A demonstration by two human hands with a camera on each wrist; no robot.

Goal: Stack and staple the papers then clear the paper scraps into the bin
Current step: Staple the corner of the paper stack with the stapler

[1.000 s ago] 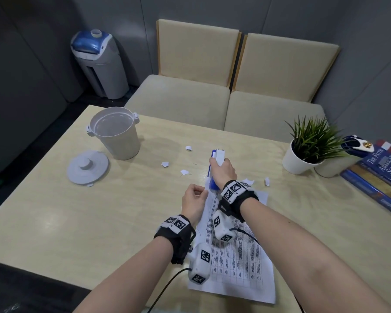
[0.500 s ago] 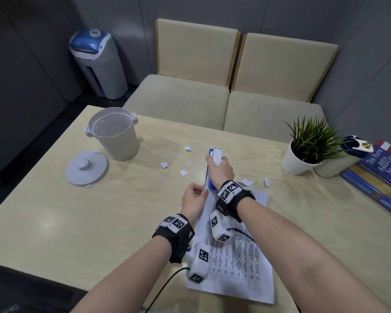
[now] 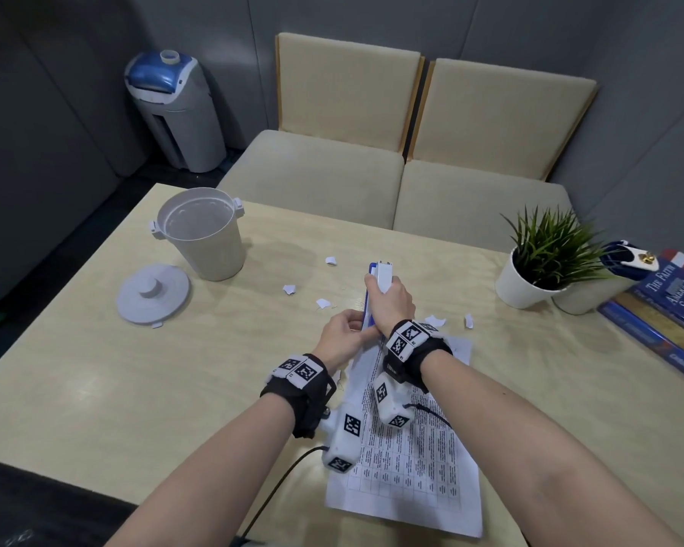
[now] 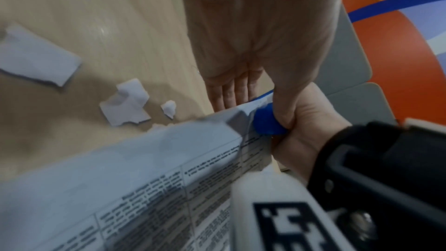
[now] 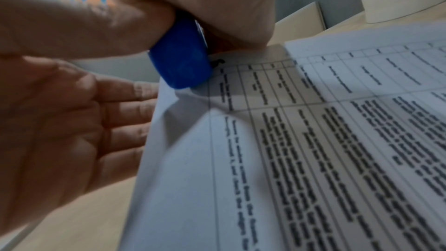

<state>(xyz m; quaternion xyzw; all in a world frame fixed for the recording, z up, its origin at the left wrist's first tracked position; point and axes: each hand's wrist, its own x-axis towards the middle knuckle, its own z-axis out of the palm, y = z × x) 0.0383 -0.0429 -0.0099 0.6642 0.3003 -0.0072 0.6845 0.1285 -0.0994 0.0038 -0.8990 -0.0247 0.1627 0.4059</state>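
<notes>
A stack of printed papers (image 3: pixel 411 467) lies on the wooden table (image 3: pixel 95 388) in front of me. My right hand (image 3: pixel 391 302) grips a blue and white stapler (image 3: pixel 384 276) whose blue nose (image 5: pixel 181 58) sits on the papers' (image 5: pixel 313 140) far left corner. My left hand (image 3: pixel 342 337) holds that corner, with straight fingers (image 5: pixel 125 110) under the sheet and the thumb against the stapler (image 4: pixel 266 122). Torn white scraps (image 3: pixel 289 289) lie around the stapler, some (image 3: pixel 435 320) to its right. The open white bin (image 3: pixel 202 238) stands at the far left.
The bin's lid (image 3: pixel 153 294) lies beside it with a small scrap (image 3: pixel 157 325) at its edge. A potted plant (image 3: pixel 530 278) and stacked books (image 3: pixel 664 309) fill the right side. Beige bench seats (image 3: pixel 332 179) stand beyond the table's far edge.
My left hand has moved forward to the stapler and taken the papers' corner, lifting their left edge. The right hand and stapler have stayed over the same corner.
</notes>
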